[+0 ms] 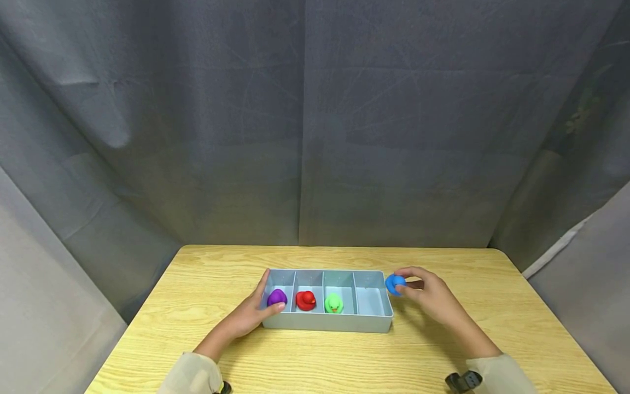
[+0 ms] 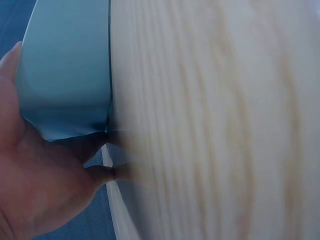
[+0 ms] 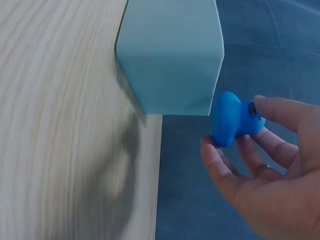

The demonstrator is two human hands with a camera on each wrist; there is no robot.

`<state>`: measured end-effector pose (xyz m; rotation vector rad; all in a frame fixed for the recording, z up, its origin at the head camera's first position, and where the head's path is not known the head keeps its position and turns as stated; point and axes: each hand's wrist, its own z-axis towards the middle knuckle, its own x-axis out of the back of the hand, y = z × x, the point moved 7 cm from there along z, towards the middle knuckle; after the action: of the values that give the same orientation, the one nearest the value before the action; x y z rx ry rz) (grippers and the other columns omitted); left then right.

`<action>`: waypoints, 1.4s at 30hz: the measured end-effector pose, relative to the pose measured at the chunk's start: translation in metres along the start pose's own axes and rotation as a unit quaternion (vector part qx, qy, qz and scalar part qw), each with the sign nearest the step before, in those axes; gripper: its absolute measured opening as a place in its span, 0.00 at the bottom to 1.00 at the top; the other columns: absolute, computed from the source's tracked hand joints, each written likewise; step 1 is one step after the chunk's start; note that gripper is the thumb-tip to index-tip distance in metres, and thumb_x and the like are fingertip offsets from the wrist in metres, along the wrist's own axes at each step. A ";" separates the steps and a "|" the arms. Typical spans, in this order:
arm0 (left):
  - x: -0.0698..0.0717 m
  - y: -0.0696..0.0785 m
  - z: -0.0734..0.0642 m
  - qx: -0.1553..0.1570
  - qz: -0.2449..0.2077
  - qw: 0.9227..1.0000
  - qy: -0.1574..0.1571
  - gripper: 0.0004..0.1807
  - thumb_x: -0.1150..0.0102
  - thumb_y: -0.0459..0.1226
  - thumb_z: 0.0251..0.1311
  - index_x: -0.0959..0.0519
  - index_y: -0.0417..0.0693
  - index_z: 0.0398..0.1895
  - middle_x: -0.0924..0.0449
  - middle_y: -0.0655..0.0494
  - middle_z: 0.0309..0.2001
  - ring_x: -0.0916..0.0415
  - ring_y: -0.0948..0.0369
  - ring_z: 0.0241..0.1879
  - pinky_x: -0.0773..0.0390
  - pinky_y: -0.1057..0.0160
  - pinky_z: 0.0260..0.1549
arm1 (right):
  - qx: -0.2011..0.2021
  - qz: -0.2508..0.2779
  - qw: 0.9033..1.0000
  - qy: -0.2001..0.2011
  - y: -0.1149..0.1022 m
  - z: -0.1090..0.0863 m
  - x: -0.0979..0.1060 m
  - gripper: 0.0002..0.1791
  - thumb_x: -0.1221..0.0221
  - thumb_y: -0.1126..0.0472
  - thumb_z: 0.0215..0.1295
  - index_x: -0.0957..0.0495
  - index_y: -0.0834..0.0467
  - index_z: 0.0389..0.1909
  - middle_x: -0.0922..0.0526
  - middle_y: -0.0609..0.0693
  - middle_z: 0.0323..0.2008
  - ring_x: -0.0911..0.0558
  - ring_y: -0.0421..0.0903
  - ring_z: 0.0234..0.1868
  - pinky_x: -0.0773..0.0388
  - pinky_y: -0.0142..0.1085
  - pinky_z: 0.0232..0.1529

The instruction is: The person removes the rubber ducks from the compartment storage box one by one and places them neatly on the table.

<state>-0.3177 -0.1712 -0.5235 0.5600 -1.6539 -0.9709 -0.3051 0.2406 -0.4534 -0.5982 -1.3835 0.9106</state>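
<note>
A grey organizer box with a row of compartments lies on the table. From the left, it has a purple rubber duck, a red rubber duck and a green rubber duck, one to a compartment; the rightmost compartment is bare. My left hand grips the box's left end, thumb over the front rim and fingers along the side. Just past the right end, my right hand pinches a blue rubber duck between thumb and fingers, held above the table at about rim height.
The wooden table extends around the box on all sides. Grey curtains hang behind its far edge and at both sides. A dark wrist device sits at the right sleeve.
</note>
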 end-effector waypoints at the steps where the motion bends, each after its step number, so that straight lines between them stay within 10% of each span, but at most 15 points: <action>1: 0.000 0.000 0.000 0.000 0.001 1.000 0.000 0.57 0.38 0.58 0.68 0.68 0.63 0.85 0.63 0.38 0.83 0.59 0.36 0.80 0.54 0.31 0.74 | 0.000 0.001 1.000 0.000 0.001 0.000 0.001 0.21 0.32 0.59 0.69 0.19 0.60 0.60 0.19 0.63 0.60 0.15 0.61 0.54 0.14 0.42 0.48; 42: 0.000 -0.001 0.002 -0.005 0.001 1.000 0.001 0.57 0.38 0.58 0.68 0.69 0.64 0.85 0.63 0.40 0.83 0.59 0.38 0.80 0.54 0.33 0.75 | -0.055 0.013 0.996 -0.068 0.060 0.002 -0.010 0.18 0.36 0.64 0.72 0.21 0.68 0.58 0.19 0.66 0.57 0.17 0.63 0.55 0.17 0.51 0.52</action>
<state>-0.3196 -0.1712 -0.5243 0.5531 -1.6474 -0.9758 -0.3180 0.2650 -0.5081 -0.6476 -1.5591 0.9146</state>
